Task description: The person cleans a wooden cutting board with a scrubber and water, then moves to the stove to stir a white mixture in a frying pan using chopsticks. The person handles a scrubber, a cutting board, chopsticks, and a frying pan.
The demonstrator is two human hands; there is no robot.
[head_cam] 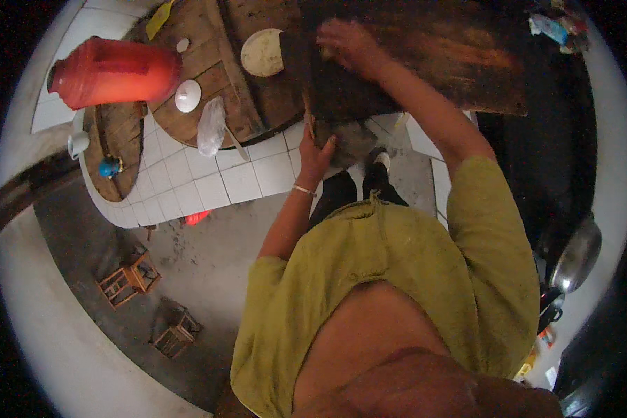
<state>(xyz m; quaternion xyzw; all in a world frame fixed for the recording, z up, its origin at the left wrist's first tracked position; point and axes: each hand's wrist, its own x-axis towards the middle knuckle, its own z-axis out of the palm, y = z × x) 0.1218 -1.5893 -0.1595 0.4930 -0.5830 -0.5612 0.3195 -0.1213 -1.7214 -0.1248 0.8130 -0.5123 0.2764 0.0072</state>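
A broad dark wooden board (pixel 465 68) lies at the top, its left part almost black. My left hand (pixel 316 157) is at its near left corner, fingers around a thin wooden edge, thumb apart. Over the black part is my right hand (pixel 350 49), palm down with bent fingers; a small pale bit shows under them, too dim to name. Left of the board, a pale round disc (pixel 262 53), partly covered by it, lies on a round plank lid (pixel 188 128). A white lid with a knob (pixel 188 96) and a crumpled clear plastic bag (pixel 212 127) lie farther left.
A red thermos-like container (pixel 117 72), a white cup (pixel 77 144) and a smaller wooden lid (pixel 114 183) with a blue object (pixel 109 167) stand left on the white-tiled counter (pixel 240 180). Small wooden stools (pixel 129 279) are on the floor. A metal wok (pixel 576 256) is at right.
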